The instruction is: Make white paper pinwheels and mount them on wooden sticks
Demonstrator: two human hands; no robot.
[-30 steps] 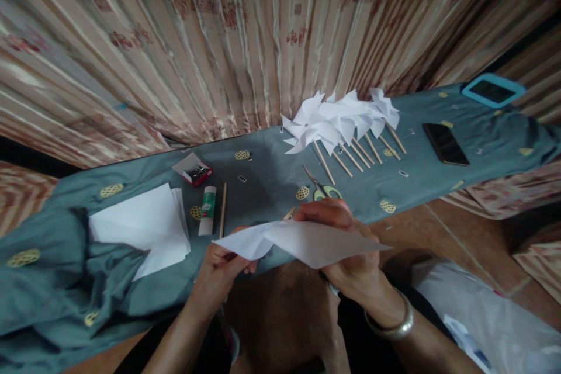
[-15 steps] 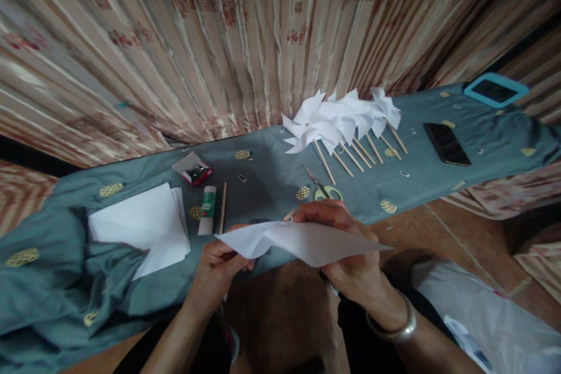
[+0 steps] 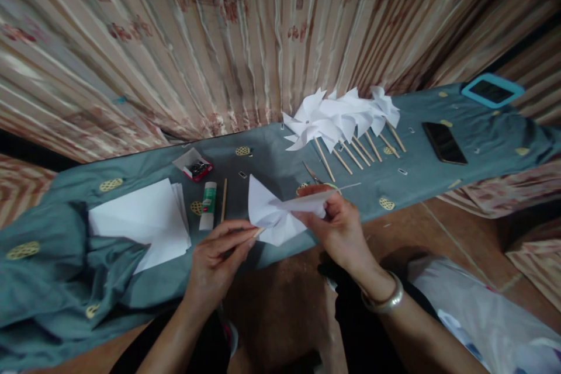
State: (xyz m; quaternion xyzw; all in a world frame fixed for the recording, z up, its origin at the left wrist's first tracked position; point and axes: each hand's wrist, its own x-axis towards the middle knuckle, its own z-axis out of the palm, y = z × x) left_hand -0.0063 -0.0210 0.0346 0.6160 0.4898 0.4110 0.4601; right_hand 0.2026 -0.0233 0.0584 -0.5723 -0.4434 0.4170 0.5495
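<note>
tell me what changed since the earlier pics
The folded paper has turned, one flap now standing up at its left. The left hand, earlier at the paper's left tip, now holds a wooden stick; the right hand pinches the paper. Pinwheels, glue stick and phone stayed put.

Paper pinwheel (image 3: 280, 222), white: formerly spread broad and low between the hands; now turned, one pointed blade raised at left, folds exposed.
Left hand (image 3: 219, 257): formerly at the paper's left tip; now pinching a wooden stick (image 3: 259, 233), whose near end has come into view.
Right hand (image 3: 344, 239): formerly partly behind the paper; now in front, thumb on its near face.
Scissors (image 3: 311, 172): handles now mostly covered.
</note>
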